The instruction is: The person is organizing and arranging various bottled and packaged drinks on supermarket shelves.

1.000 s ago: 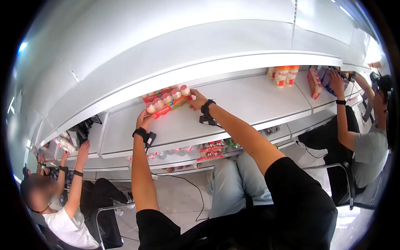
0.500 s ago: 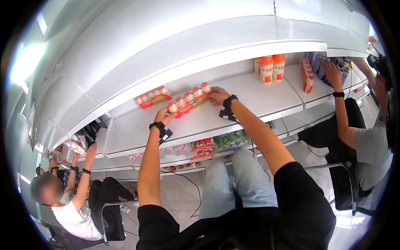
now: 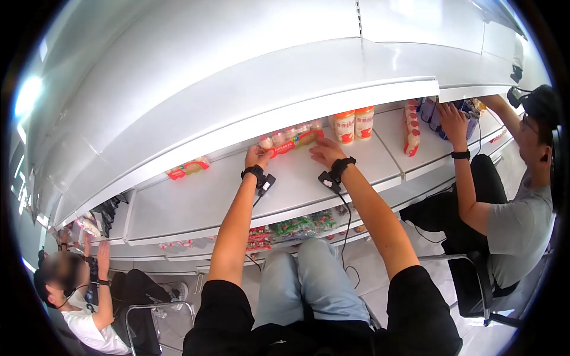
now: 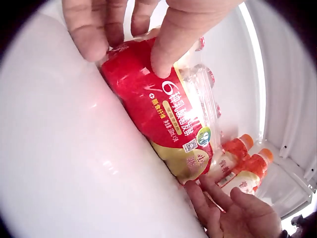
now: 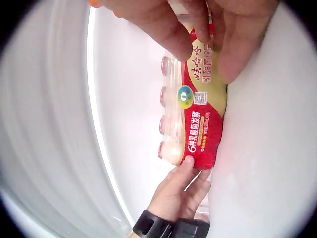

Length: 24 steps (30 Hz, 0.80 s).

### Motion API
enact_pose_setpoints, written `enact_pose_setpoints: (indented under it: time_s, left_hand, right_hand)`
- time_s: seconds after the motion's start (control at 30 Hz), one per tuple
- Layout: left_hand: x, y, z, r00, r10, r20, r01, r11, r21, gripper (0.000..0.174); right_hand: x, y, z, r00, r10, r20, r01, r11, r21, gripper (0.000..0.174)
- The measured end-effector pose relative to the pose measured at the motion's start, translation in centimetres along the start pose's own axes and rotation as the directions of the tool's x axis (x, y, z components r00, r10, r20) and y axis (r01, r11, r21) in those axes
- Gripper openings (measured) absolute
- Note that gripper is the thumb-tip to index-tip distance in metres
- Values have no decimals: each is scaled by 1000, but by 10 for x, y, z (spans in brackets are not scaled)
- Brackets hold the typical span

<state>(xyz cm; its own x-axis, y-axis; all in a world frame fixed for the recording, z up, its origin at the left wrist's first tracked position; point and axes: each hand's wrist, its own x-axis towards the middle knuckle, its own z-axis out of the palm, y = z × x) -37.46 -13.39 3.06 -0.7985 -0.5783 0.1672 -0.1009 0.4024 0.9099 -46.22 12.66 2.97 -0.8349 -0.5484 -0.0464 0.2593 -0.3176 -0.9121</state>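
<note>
Red shrink-wrapped multipack of small bottles [image 3: 291, 140] sits at the back of the white shelf [image 3: 202, 196], just beside two orange-capped bottles [image 3: 353, 124], left hand [image 3: 256, 156] and right hand [image 3: 325, 152] fingers clamped on opposite ends: looks like the seating step, next move calls for an even two-handed nudge clear of those bottles.

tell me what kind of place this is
Probably a shop or mock store aisle: long white shelves, a wrapped pack of small drink bottles and orange-capped bottles beside it, with other seated people working at the shelves.
</note>
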Motion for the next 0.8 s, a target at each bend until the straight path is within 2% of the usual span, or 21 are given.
enact_pose_setpoints:
  time_s: [0.03, 0.1, 0.17, 0.2, 0.23, 0.27, 0.33, 0.37, 0.4, 0.43, 0.5, 0.53, 0.57, 0.6, 0.67, 0.7, 0.73, 0.77, 0.8]
  left_hand:
    - [-1, 11, 3, 1000, -19, 18, 19, 1000, 10, 49]
    - [-3, 27, 10, 999, -51, 8, 51, 999, 16, 48]
    - [6, 21, 13, 998, -51, 25, 51, 999, -14, 45]
    - [13, 15, 15, 998, -51, 34, 52, 998, -29, 44]
    - [20, 9, 16, 998, -56, 31, 57, 998, -39, 41]
    - [27, 2, 18, 994, -106, 34, 106, 994, 5, 42]
    - [20, 27, 14, 977, -209, 33, 206, 975, 83, 43]
    - [14, 38, 15, 974, -225, -19, 225, 971, 85, 47]
    - [20, 33, 24, 994, -91, -65, 100, 984, 147, 48]
    - [33, 23, 35, 993, 41, -108, -17, 977, 215, 48]
    - [61, -4, 42, 939, 286, -192, -198, 904, 378, 49]
    - [62, -17, 36, 893, 393, -221, -253, 843, 475, 50]
    - [52, -8, 27, 961, 211, -180, -129, 913, 386, 48]
    - [42, 5, 20, 992, 39, -121, -2, 957, 289, 46]
    - [37, 2, 19, 990, 93, -108, -73, 982, 176, 45]
    - [31, 10, 13, 998, -7, -58, 10, 999, 54, 43]
    - [18, 25, 2, 995, -96, 7, 97, 993, -66, 41]
    - [6, 30, -7, 981, -177, 84, 189, 966, -176, 38]
    - [9, 16, -13, 992, -100, 80, 116, 966, -231, 30]
  right_hand:
    - [0, -2, -1, 998, -40, 44, 43, 996, -76, 52]
    - [-6, -14, -3, 965, -162, 204, 239, 864, -444, 52]
    - [-5, -23, 3, 971, -128, 204, 201, 896, -397, 54]
    - [2, -21, 7, 991, -30, 129, 51, 985, -163, 55]
    - [8, -19, 9, 993, 88, 81, -95, 992, 89, 56]
    - [11, -18, 8, 992, 90, 94, -99, 991, 95, 57]
    - [18, -15, 6, 988, 96, 123, -108, 989, 97, 61]
    - [20, -10, 6, 992, 98, 73, -108, 984, 140, 50]
    - [26, -7, 0, 986, -76, 150, 137, 883, -448, 54]
    - [32, -3, -13, 932, -165, 324, 363, 418, -833, 58]
    - [41, 2, -22, 871, -177, 459, 491, 257, -832, 58]
    - [43, 7, -22, 915, -163, 370, 376, 676, -633, 54]
    - [45, 11, -22, 957, -79, 279, 166, 939, -302, 50]
    - [49, 12, -19, 976, 50, 212, -71, 993, 92, 47]
    - [46, 8, -22, 972, -10, 233, 37, 993, -116, 48]
    - [43, 7, -19, 967, -47, 251, 103, 971, -214, 48]
    - [25, -8, -3, 990, 92, 111, -96, 995, 33, 48]
    - [45, 9, -36, 970, -104, 220, 198, 861, -468, 48]
    - [54, 15, -48, 958, -133, 252, 252, 808, -533, 48]
